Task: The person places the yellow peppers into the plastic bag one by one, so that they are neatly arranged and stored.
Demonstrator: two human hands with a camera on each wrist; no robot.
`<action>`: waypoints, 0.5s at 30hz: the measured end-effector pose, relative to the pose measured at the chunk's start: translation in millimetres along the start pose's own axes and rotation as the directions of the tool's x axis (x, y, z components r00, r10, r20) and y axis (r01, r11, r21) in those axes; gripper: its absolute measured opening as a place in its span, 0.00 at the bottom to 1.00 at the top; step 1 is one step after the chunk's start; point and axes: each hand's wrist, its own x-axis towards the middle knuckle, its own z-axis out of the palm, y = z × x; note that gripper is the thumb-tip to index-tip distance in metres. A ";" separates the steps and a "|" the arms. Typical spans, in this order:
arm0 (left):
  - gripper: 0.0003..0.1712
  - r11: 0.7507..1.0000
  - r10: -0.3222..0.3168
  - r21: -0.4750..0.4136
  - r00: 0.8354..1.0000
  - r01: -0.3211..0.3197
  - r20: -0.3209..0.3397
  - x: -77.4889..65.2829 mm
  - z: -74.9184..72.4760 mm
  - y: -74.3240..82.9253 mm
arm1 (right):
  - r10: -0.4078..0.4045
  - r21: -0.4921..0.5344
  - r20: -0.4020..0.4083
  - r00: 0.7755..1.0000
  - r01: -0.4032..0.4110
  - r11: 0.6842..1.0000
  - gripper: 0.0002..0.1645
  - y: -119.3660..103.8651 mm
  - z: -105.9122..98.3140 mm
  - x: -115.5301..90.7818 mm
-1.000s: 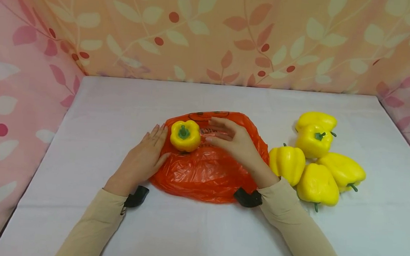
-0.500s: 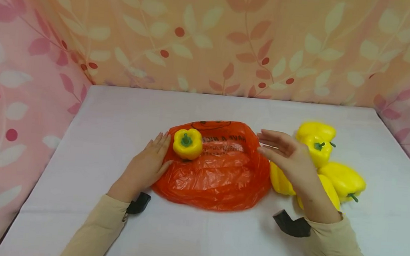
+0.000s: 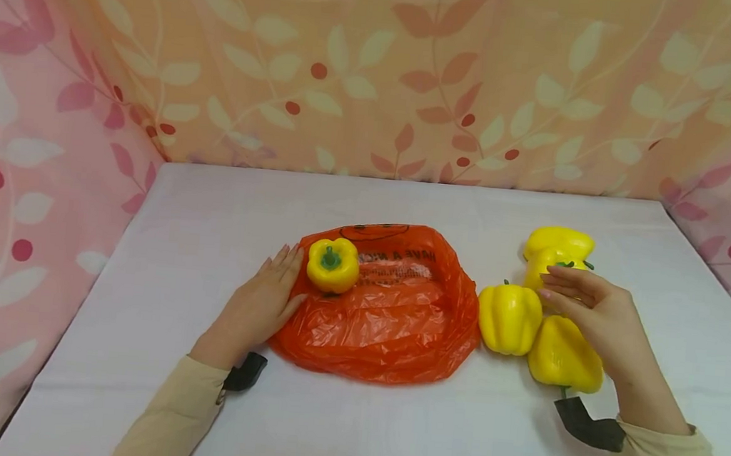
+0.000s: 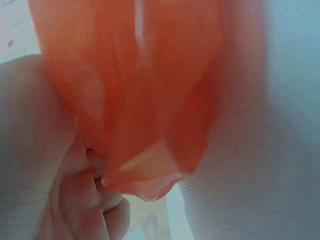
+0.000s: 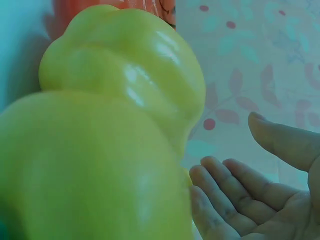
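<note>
A crumpled red plastic bag [image 3: 390, 323] with dark print lies flat on the table. One yellow bell pepper [image 3: 336, 274], green stem up, sits on its left part. My left hand [image 3: 258, 302] rests on the bag's left edge, fingers extended. At the right, my right hand [image 3: 610, 319] is over a cluster of yellow bell peppers, thumb apart from the fingers and nothing between them. The nearest visible ones are a pepper [image 3: 509, 322] beside the bag and a front pepper [image 3: 563, 358]. Another pepper is hidden behind this hand. In the right wrist view a large pepper [image 5: 85, 170] fills the foreground.
Two more yellow peppers stand behind, a rear one [image 3: 558, 242] and one in front of it [image 3: 537, 274]. White cloth covers the table [image 3: 355, 435]. Floral curtains [image 3: 378, 64] enclose its back and sides. Black wrist-camera mounts [image 3: 588, 424] project from both wrists.
My right hand has moved right, from over the bag to the pepper cluster. The left hand stays on the bag's edge. The head view has tilted slightly upward.
</note>
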 end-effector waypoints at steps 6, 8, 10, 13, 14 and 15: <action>0.42 1.000 -0.004 -0.005 1.000 0.004 0.006 -3.2 3.3 -0.8 | 0.037 -0.111 0.065 0.997 -0.029 0.993 0.32 3.2 5.7 3.5; 0.42 1.000 0.001 0.001 1.000 -0.001 0.003 -2.4 3.9 -2.1 | 0.053 -0.146 0.067 0.996 -0.043 0.988 0.32 3.4 6.9 4.6; 0.42 1.000 0.004 0.007 1.000 -0.004 0.003 -1.3 3.8 -2.8 | 0.069 -0.183 0.056 0.996 -0.058 0.981 0.33 3.9 7.3 5.4; 0.43 1.000 0.002 0.008 1.000 -0.003 0.005 -0.1 2.9 -2.9 | 0.094 -0.205 0.052 0.994 -0.082 0.975 0.33 5.2 6.9 6.0; 0.43 1.000 0.000 0.007 1.000 0.000 0.006 0.1 2.6 -2.5 | 0.102 -0.218 0.054 0.993 -0.088 0.972 0.34 5.6 6.7 6.3; 0.43 1.000 -0.002 0.006 1.000 0.002 0.008 0.3 2.2 -2.0 | 0.111 -0.228 0.061 0.992 -0.095 0.969 0.35 5.8 6.5 6.5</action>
